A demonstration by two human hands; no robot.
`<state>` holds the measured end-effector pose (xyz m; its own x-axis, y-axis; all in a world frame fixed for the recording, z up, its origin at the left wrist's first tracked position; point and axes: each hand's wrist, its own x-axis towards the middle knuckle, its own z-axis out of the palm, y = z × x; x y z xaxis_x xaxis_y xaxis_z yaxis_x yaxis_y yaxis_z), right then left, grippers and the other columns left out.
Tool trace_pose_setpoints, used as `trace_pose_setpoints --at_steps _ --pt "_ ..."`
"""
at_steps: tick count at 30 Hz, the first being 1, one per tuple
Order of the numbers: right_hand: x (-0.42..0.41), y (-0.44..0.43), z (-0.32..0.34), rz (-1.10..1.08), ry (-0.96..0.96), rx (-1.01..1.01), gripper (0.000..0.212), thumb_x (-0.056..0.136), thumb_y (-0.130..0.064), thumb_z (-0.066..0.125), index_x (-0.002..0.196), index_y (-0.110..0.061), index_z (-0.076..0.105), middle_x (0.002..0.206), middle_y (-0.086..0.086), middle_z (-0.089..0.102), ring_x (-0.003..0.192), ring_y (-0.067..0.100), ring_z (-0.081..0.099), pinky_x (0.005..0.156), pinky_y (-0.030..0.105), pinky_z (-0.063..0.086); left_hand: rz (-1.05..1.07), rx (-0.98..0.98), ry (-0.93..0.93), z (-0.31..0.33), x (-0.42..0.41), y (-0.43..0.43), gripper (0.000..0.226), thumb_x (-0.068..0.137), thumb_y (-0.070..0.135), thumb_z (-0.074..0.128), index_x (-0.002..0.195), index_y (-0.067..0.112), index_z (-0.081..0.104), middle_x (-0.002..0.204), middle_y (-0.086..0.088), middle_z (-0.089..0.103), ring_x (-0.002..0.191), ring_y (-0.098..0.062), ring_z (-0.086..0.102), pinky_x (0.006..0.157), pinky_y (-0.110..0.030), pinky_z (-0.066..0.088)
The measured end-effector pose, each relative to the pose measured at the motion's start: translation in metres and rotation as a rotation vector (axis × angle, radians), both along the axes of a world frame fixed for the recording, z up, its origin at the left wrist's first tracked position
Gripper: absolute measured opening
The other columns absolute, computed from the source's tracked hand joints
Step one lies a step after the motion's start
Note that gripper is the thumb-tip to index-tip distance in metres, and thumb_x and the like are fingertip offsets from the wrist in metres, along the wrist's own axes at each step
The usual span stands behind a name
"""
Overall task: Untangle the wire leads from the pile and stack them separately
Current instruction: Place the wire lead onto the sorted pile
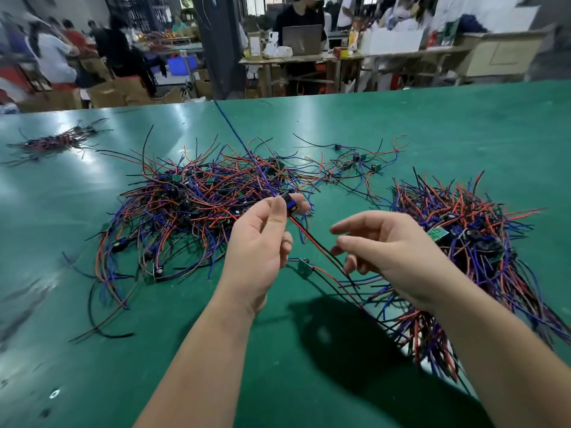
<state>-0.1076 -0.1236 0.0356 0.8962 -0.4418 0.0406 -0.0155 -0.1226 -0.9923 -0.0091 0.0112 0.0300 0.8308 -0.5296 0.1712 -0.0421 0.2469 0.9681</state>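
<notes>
Left hand [262,242] pinches one wire lead [309,240] by its little module, right at the near edge of the tangled pile [191,205] mid-frame. Its red/black tails run diagonally down-right, passing just under the right hand [392,251], which looks loose and empty. The sorted stack [469,242] is at frame right, so the right hand's nearer.

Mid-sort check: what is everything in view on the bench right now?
tangled pile: one, red, blue and black, table centre
right stack: one, same colours, by the right hand
small bundle: one, red and black, far left
scattered leads: a few, mixed colours, far centre-right
held lead: one, blue part, red and black wires, left hand
loose lead: one, green board, between the hands
table: one, green, underneath
left hand: one, pinches held lead
right hand: one, open, empty
</notes>
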Motion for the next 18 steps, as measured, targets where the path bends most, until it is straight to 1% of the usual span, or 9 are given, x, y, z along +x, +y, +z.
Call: trace_pose_setpoints --at_steps 1,2,4,5,7,9,12,16,18 --pt "0.0 0.0 -0.003 -0.017 -0.018 0.047 0.012 0.087 0.001 0.06 0.087 -0.008 0.068 0.069 0.009 0.07 0.049 0.014 0.057 0.044 0.018 0.04 -0.048 -0.025 0.017 0.0 -0.001 0.0 0.026 0.095 0.031 0.043 0.094 0.018 0.065 0.073 0.003 0.069 0.043 -0.003 0.034 0.04 -0.014 0.023" --pt "0.0 0.0 -0.004 -0.037 -0.04 0.106 0.011 0.088 -0.001 0.06 0.086 -0.008 0.068 0.066 0.007 0.068 0.048 0.014 0.054 0.044 0.018 0.039 -0.108 -0.061 0.05 0.001 -0.002 0.0 0.027 0.093 0.032 0.044 0.095 0.017 0.065 0.073 0.002 0.07 0.041 -0.003 0.034 0.04 -0.015 0.02" --pt "-0.002 0.0 -0.002 -0.05 -0.096 0.273 0.011 0.086 -0.014 0.063 0.087 -0.007 0.071 0.067 0.006 0.064 0.049 0.012 0.05 0.046 0.019 0.037 -0.259 -0.115 0.146 0.0 -0.003 0.001 0.031 0.086 0.035 0.048 0.092 0.015 0.071 0.065 0.003 0.064 0.038 -0.002 0.032 0.041 -0.018 0.016" --pt "-0.003 -0.001 -0.001 -0.03 -0.127 0.363 0.02 0.081 -0.024 0.064 0.087 -0.006 0.072 0.069 0.006 0.063 0.05 0.011 0.049 0.047 0.019 0.037 -0.349 -0.113 0.179 0.001 -0.004 0.002 0.032 0.084 0.037 0.051 0.091 0.016 0.074 0.062 0.004 0.06 0.037 -0.002 0.032 0.04 -0.017 0.016" --pt "-0.007 0.0 0.004 0.057 -0.162 0.479 0.032 0.074 -0.033 0.063 0.087 -0.006 0.075 0.072 0.005 0.063 0.052 0.01 0.048 0.047 0.017 0.037 -0.544 -0.058 0.192 0.001 -0.009 0.002 0.031 0.084 0.042 0.054 0.09 0.02 0.075 0.057 0.005 0.059 0.034 0.0 0.032 0.037 -0.011 0.018" --pt "-0.011 0.002 0.006 0.148 -0.175 0.516 0.028 0.071 -0.028 0.064 0.084 -0.006 0.076 0.067 0.002 0.063 0.05 0.006 0.05 0.046 0.014 0.039 -0.688 0.021 0.173 0.0 -0.015 0.002 0.036 0.083 0.043 0.053 0.09 0.015 0.074 0.056 0.003 0.062 0.029 0.001 0.033 0.033 -0.008 0.022" --pt "-0.014 0.001 0.007 0.19 -0.138 0.514 0.019 0.067 -0.019 0.066 0.074 -0.005 0.076 0.063 0.003 0.065 0.052 0.006 0.059 0.049 0.012 0.047 -0.754 0.092 0.154 -0.002 -0.023 -0.001 0.038 0.086 0.039 0.052 0.092 0.004 0.066 0.056 -0.002 0.064 0.026 0.0 0.034 0.03 -0.006 0.023" --pt "-0.018 -0.006 0.008 0.269 0.013 0.547 0.028 0.06 -0.023 0.072 0.082 -0.006 0.076 0.074 0.007 0.067 0.058 0.008 0.057 0.051 0.01 0.049 -0.749 0.109 0.139 0.0 -0.026 -0.002 0.032 0.083 0.042 0.055 0.082 0.014 0.071 0.053 -0.002 0.063 0.025 -0.001 0.033 0.03 -0.007 0.023" --pt "-0.02 -0.008 0.008 0.274 0.025 0.584 0.021 0.06 -0.018 0.072 0.077 -0.006 0.076 0.071 0.006 0.067 0.057 0.007 0.06 0.05 0.011 0.05 -0.757 0.125 0.13 0.001 -0.028 -0.003 0.029 0.087 0.038 0.053 0.08 0.019 0.073 0.053 -0.002 0.063 0.026 -0.001 0.032 0.03 -0.007 0.023"
